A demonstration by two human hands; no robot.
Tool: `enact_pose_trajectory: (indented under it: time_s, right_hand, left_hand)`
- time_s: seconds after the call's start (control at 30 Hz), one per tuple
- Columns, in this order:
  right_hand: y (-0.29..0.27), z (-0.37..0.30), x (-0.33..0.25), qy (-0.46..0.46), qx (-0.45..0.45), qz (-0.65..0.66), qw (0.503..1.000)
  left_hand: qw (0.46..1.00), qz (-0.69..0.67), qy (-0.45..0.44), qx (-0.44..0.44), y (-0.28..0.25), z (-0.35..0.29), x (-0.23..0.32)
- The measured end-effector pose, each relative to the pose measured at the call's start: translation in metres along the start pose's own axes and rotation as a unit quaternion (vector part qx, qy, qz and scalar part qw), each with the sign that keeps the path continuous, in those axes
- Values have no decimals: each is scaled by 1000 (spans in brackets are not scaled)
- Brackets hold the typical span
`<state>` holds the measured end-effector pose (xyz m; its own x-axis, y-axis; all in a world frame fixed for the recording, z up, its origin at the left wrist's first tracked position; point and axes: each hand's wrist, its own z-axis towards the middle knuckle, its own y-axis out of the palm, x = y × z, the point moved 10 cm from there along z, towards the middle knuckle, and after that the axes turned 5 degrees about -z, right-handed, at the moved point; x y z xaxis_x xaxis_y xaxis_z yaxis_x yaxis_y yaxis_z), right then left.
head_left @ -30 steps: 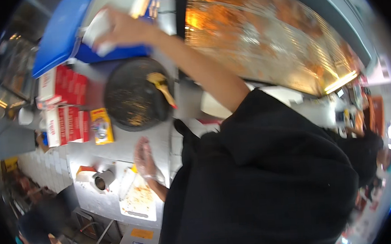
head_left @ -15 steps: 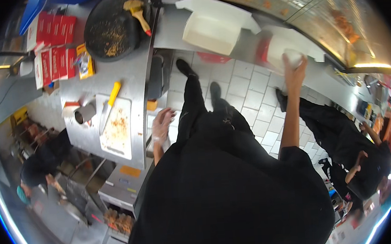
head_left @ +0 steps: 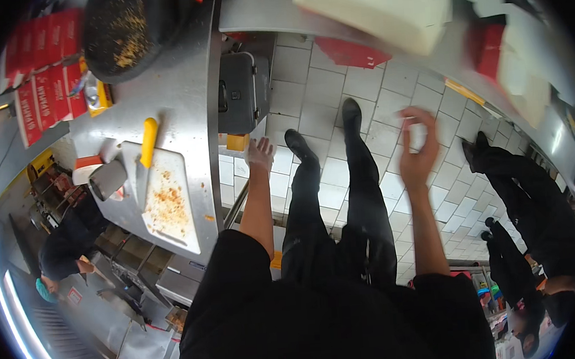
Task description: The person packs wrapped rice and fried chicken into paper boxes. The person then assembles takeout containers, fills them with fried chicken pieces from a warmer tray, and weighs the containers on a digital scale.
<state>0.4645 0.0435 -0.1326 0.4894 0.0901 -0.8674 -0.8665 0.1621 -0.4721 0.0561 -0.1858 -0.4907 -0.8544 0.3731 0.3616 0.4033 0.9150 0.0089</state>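
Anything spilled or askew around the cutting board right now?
A little: crumbs litter the board, and a stray bit lies off it on the counter. The knife looks untidily placed, its yellow handle sticking out past the board's edge.

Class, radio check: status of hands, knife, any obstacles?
Left hand open. Right hand curled, contents unclear. Yellow-handled knife on white board. No obstruction visible between hands.

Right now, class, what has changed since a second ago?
The right hand has swung from above the blue bin to the right, over the floor; whether it let go of its white item is unclear. The left hand went right, from over the table to past its edge. The knife stayed on the board.
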Motion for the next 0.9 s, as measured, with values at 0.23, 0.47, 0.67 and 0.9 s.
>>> enact_pose_trajectory:
  time_s: [0.23,0.47,0.67,0.9]
  right_hand:
    - [386,-179,199,338,-242,229,880]
    - [495,-202,161,347,-146,138,916]
    - [503,-205,156,481,-171,372,775]
    - [586,-160,148,168,-300,33,939]
  left_hand:
    - [961,132,222,100,4,60,36]
    - [984,20,174,-42,-46,86,59]
    - [955,3,238,-177,1,46,97]
    - [918,-335,41,-209,8,23,112]
